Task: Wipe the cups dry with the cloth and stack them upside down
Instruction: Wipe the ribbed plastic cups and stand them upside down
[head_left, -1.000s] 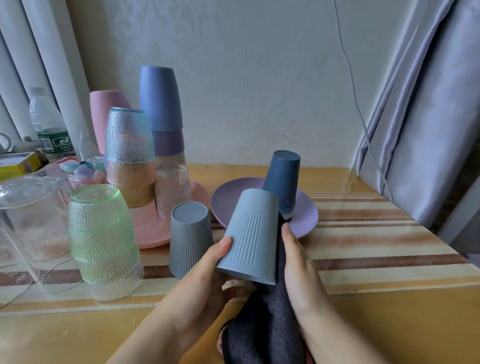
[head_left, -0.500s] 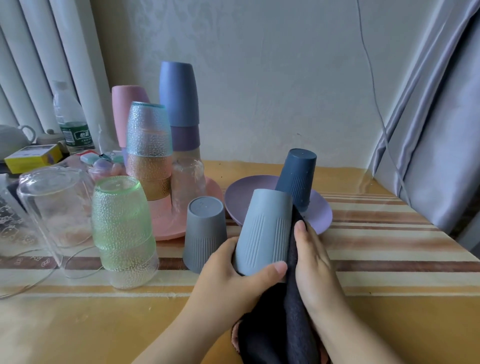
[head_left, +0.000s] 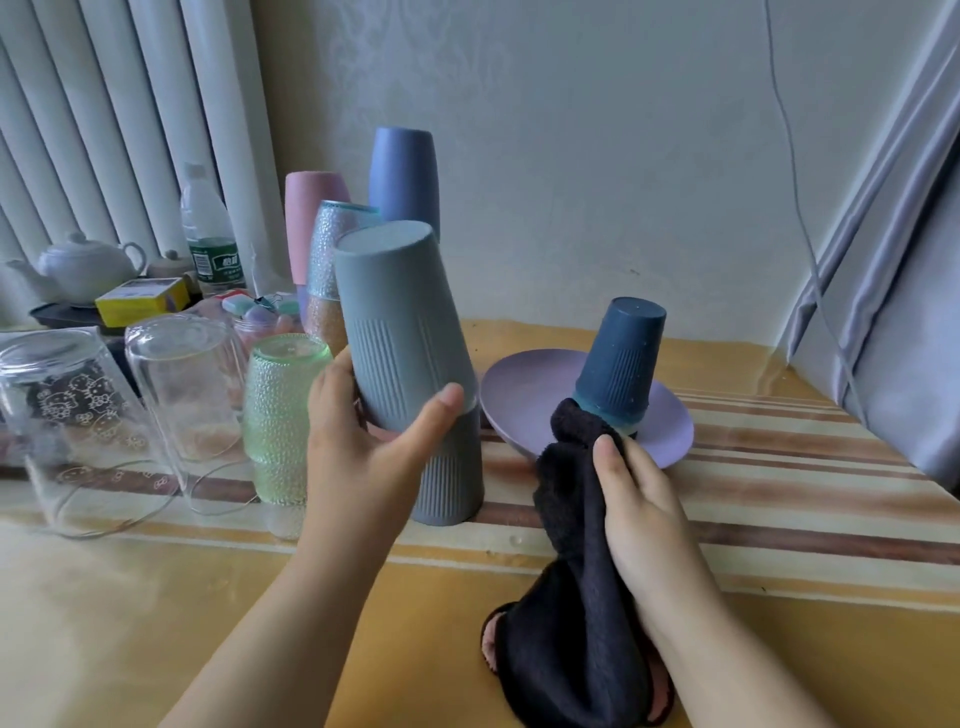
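The dark cloth (head_left: 574, 597) is clamped in the right hand's (head_left: 644, 514) grip above the desk (head_left: 208, 597). The light grey cup (head_left: 400, 332), inverted and tilted over a darker grey cup (head_left: 452, 478), is gripped by the left hand (head_left: 374, 441).

**Pale wall, pleated curtains and a striped desk**

The back of the scene is closed by a pale, faintly patterned wall (head_left: 597, 156), lit softly and evenly. A thin cable (head_left: 789, 156) is seen hanging down it on the right. White pleated curtains (head_left: 104, 130) are hung at the left, and a grey-lilac curtain (head_left: 893, 249) is draped at the right edge. The desk (head_left: 779, 519) is covered in a yellow cloth with brown and cream stripes, under what seems to be a clear glossy sheet. The floor is not shown.
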